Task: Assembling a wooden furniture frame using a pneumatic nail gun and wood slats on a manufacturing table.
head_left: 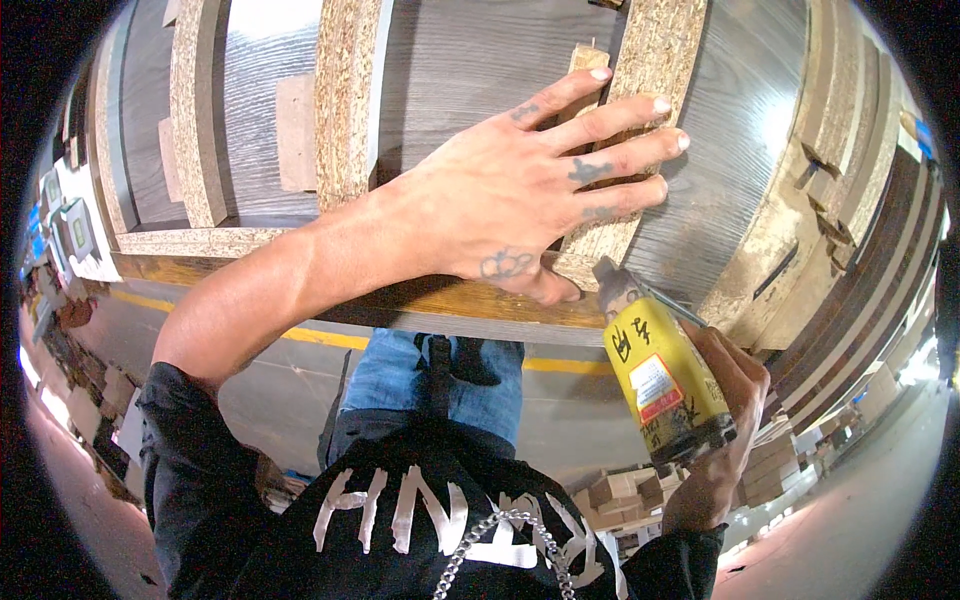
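Two hands are at the wooden frame [440,298]: the left hand [530,195] lies with open, spread fingers across a chipboard strip [655,55], its thumb near the nose of the yellow tool [660,375]. If this nose slipped leftward, the thumb could, I think, be hurt; if the palm pressed unevenly, the strip might shift against the grey panel [730,170]. This strip looks pale and speckled, and runs away from the front edge. To its lower right is the tool, tilted, with grey nose, yellow body, dark handwriting, a white-and-red label and a dark end. The right hand [735,380] grips it from behind, fingertips mostly hidden.
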The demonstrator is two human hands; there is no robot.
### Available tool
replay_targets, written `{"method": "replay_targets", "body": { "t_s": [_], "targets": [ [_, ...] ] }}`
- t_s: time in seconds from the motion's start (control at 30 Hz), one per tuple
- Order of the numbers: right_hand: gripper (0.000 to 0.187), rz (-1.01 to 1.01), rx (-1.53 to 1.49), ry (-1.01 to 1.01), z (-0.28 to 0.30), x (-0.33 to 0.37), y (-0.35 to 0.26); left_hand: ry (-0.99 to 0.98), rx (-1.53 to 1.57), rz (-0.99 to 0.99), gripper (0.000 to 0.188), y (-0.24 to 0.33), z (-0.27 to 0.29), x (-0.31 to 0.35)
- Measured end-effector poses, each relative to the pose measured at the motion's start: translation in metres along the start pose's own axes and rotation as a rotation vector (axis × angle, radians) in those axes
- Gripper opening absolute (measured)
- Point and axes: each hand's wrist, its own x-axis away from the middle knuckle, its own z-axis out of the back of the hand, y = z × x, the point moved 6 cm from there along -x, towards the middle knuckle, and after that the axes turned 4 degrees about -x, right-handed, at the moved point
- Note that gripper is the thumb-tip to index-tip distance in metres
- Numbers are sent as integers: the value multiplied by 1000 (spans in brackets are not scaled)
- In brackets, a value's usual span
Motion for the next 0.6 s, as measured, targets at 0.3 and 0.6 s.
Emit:
{"method": "replay_targets", "body": {
  "t_s": [0.3,0.6],
  "targets": [
    [103,-39,-20,7,-4,0,-2,23,79,3,87,-1,1,1],
    [68,-34,-50,-83,-7,9,-4,8,112,17,93,-4,-2,0]
  ]
}}
